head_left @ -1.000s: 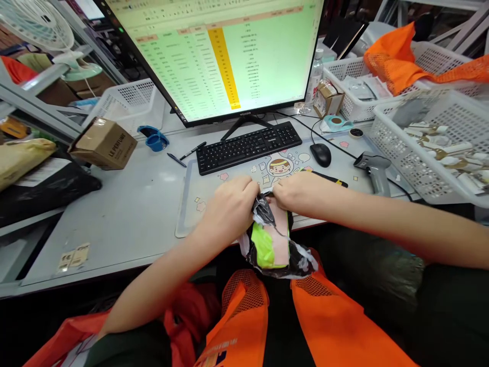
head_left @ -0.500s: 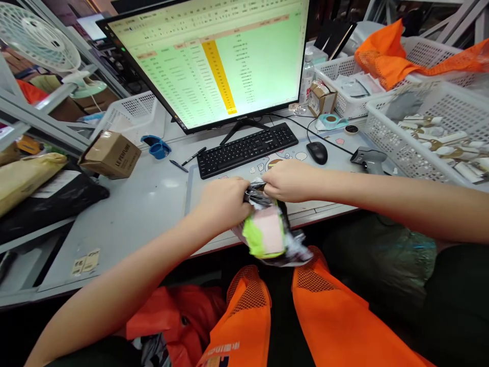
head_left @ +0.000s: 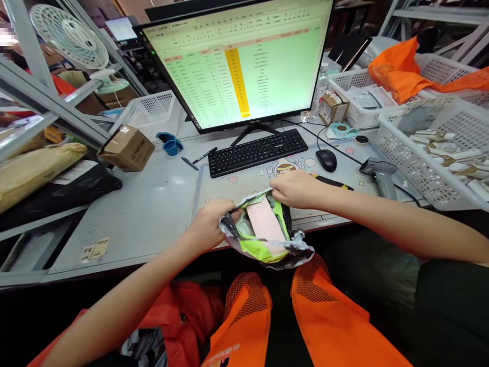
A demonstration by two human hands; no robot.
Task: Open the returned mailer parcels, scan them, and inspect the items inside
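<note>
Head-camera view. My left hand (head_left: 208, 227) is closed on the near-left lip of a crumpled black-and-grey plastic mailing bag (head_left: 300, 248). My right hand (head_left: 296, 188) pinches the far-right lip, fingers narrowed on the film. The plastic mailing bag sits at the near edge of the pale grey desk (head_left: 153, 204), and its lower half hangs past that edge above an orange fabric bag with a mesh top (head_left: 244, 326).

Half a second ago the two hands were knuckle to knuckle over a bunched mouth; now they stand apart. The left has come back toward the near edge, and the right lies farther in, over the cartoon-printed desk mat (head_left: 217, 183). The mouth is spread open.

Inside, a flat pale pink rectangular box (head_left: 263, 221) shows almost its whole face, where earlier only part of it showed. A neon yellow-green soft item (head_left: 263, 252) lies under and around its near end; I cannot tell what it is.

Behind the hands, toward the far edge, stand:
- a black keyboard (head_left: 257, 150)
- a black mouse (head_left: 326, 159)
- a wide monitor showing a green spreadsheet (head_left: 244, 66)

A grey handheld barcode scanner (head_left: 378, 171) lies toward the right edge, just beside a white plastic lattice basket (head_left: 435, 153). A brown cardboard box (head_left: 128, 148) rests toward the left edge.
</note>
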